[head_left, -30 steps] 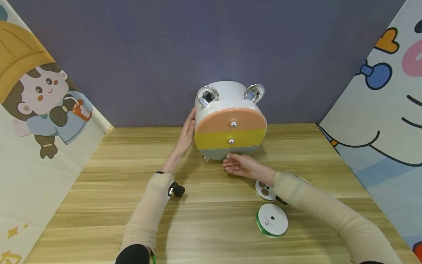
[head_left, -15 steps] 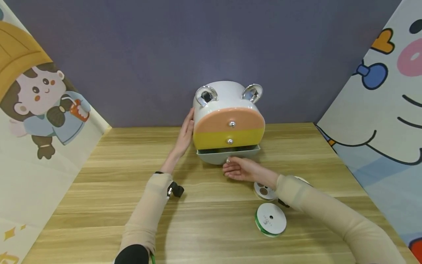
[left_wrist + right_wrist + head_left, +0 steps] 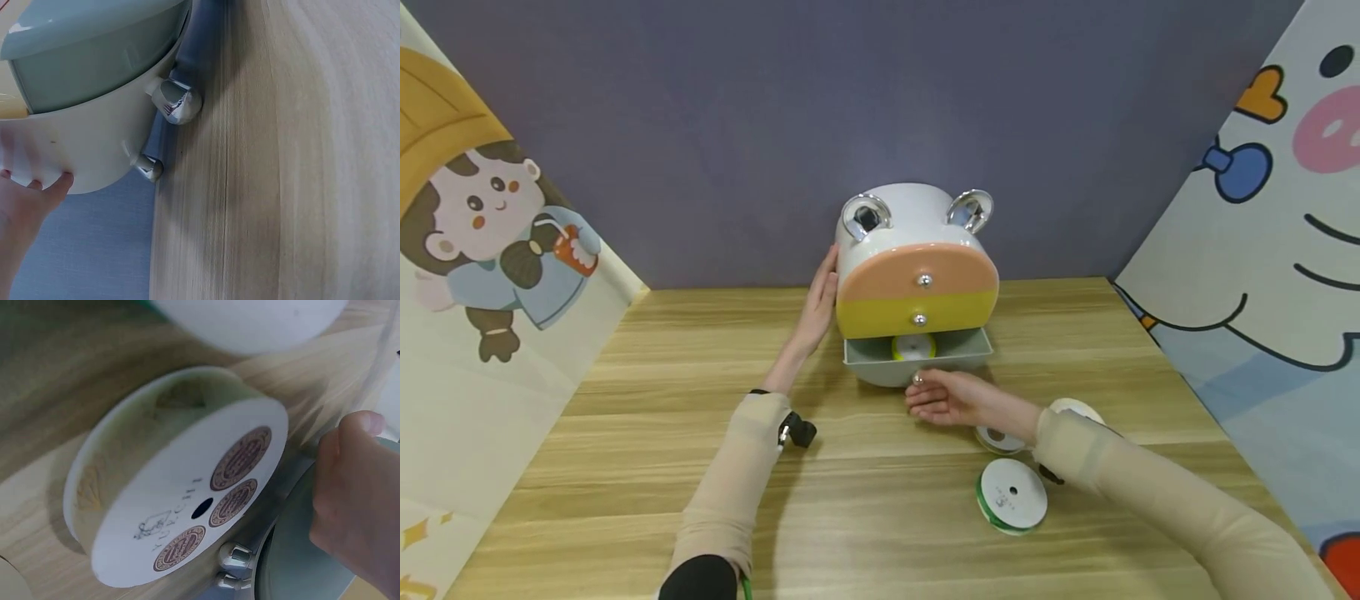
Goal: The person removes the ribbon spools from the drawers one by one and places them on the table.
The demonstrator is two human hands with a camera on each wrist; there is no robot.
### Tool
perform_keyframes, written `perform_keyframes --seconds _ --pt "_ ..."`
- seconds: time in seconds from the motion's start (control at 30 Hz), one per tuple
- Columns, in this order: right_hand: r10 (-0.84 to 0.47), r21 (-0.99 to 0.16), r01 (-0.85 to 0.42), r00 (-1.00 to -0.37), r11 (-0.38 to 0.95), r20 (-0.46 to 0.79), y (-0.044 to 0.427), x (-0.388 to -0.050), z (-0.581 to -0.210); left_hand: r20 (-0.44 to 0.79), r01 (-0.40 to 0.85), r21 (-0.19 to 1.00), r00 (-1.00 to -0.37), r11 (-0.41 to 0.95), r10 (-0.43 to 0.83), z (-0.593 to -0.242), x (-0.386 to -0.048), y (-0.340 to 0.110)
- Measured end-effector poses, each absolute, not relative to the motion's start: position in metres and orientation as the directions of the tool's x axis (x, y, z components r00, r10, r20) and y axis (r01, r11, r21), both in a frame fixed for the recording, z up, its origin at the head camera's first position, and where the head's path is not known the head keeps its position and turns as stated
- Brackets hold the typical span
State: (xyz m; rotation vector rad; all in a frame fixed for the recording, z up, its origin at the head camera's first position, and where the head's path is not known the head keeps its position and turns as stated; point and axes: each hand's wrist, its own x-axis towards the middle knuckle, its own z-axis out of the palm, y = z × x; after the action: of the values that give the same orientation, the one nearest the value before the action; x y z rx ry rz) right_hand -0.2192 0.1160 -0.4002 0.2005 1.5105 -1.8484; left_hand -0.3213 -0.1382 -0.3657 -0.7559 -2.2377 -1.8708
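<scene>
A small rounded drawer cabinet (image 3: 913, 212) with silver ears stands at the back of the table. Its orange and yellow drawers are closed, while the grey-green bottom drawer (image 3: 880, 374) is pulled out. A ribbon spool (image 3: 914, 347) with a yellow-green edge lies in that drawer. My right hand (image 3: 955, 398) pinches the drawer's silver knob (image 3: 918, 378). My left hand (image 3: 815, 318) rests along the cabinet's left side with fingers extended; in the left wrist view its fingertips (image 3: 59, 185) touch the white shell.
A white ribbon spool with green edge (image 3: 1013, 493) lies on the wooden table (image 3: 865, 517), front right. A spool with brown round labels (image 3: 187, 481) and another white spool (image 3: 1077, 408) lie partly beneath my right forearm. A dark wall (image 3: 737, 150) stands behind the cabinet.
The bottom drawer has slid out toward me with my right hand on its knob, and the spool inside has come into view. My left hand has stayed against the cabinet.
</scene>
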Motion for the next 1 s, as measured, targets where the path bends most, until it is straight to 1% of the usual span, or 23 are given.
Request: perform_keyframes --seconds 0.43,1.0 --pt "-0.445 -0.794 0.608 -0.711 0.002 -0.545 0.118 -0.204 -0.401 0.379 0.422 0.899 -0.882 0.113 0.279 -0.365 -0.322 -0.138" --pt "-0.500 -0.770 0.637 -0.657 0.033 -0.564 0.120 -0.187 -0.399 0.393 0.437 0.893 -0.875 0.111 0.284 -0.366 -0.321 -0.138"
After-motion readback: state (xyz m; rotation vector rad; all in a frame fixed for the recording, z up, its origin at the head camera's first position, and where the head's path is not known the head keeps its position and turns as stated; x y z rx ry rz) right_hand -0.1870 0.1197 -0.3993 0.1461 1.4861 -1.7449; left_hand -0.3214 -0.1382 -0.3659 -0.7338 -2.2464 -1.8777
